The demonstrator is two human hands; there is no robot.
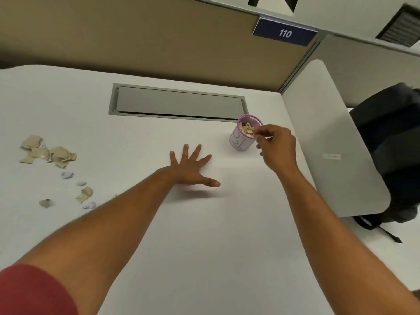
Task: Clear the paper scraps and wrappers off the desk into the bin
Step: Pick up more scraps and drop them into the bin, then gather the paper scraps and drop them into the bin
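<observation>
Head view of a white desk (204, 223). The left hand (191, 169) lies flat on the desktop, palm down, all five fingers spread and empty, the fingers pointing away from the person and the thumb angled out to the right. The right hand (276, 146) is raised just above the desk, to the right of and slightly beyond the left hand. Its thumb and fingertips (258, 133) are drawn together in a pinch at the near right rim of the bin (244, 138); whether a scrap sits between them cannot be told.

The bin is a small cylindrical cup with a purple rim and blue marks on its pale wall. It stands upright, long axis vertical, mouth pointing up, touching or nearly touching the right fingertips. Beige paper pieces (247, 129) fill its mouth.

The remaining paper scraps (48, 153) lie well to the left of the left hand: a beige cluster farther away, then a loose trail of smaller beige and pale lilac bits (85, 193) running toward the person, beside the left forearm. They are crumpled, with no shared orientation.

Beyond the left hand, a grey cable hatch (177, 103) is set into the desk, long axis left to right. A dark backpack (391, 144) rests right of the right hand, behind a white divider (327, 133).
</observation>
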